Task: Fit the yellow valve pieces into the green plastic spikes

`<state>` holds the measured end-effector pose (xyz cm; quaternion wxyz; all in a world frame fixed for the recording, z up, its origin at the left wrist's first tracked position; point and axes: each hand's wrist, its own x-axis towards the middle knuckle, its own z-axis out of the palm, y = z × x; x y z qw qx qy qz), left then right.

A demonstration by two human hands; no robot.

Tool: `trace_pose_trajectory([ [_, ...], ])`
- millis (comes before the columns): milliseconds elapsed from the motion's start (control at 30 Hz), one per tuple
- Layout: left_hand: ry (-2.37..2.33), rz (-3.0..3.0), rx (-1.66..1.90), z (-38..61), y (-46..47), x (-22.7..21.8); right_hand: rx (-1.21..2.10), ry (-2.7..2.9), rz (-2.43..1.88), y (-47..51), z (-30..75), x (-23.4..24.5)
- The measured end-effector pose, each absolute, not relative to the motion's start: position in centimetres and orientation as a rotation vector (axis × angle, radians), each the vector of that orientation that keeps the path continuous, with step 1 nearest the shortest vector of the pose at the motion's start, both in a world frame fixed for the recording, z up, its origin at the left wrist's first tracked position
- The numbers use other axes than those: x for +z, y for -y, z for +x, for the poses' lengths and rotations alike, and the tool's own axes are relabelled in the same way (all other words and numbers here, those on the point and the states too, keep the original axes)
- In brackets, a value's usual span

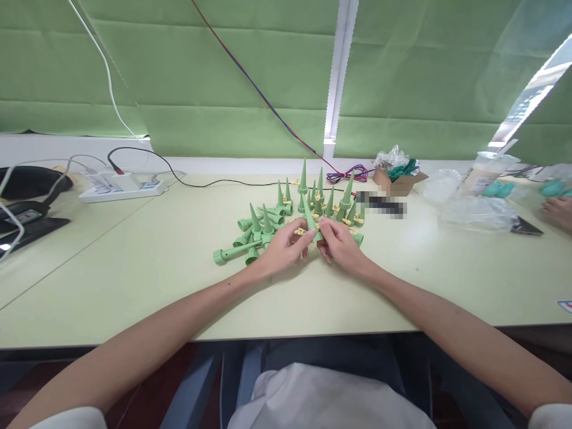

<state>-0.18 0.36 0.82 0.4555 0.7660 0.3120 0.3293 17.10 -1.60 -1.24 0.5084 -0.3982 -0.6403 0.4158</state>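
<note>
My left hand (286, 249) is closed around the lower part of a green plastic watering spike (308, 214), whose tip points up and slightly left. Thumb and forefinger of my right hand (343, 243) pinch at the spike's side near its wide end. A small yellow valve (318, 227) shows there, mostly covered by the fingertips. Behind both hands, several green spikes with yellow valves stand upright, such as a tall spike (347, 193). Left of my left hand, more spikes lie in a pile, including a long spike on its side (236, 252).
A white power strip (123, 190) with cables sits at the left. Toward the back right are a small cardboard box (397, 182), a plastic cup (485, 173) and clear plastic bags (473, 215). Another person's hand (558, 211) rests at the far right edge.
</note>
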Motion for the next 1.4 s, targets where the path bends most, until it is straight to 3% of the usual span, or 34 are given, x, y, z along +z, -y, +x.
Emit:
trace_pose_trajectory([
  [800,-0.702,2.436,1.087,-0.3,-1.0,-0.5,0.867,1.599,-1.076,1.3,17.3,-1.0],
  [1133,-0.797,2.328,1.07,-0.1,-0.9,0.1,0.949,1.519,-1.074,1.6,16.7,-1.0],
  [1400,-0.826,2.065,0.97,0.1,-0.8,0.3,0.772,1.594,-1.141,1.5,16.7,-1.4],
])
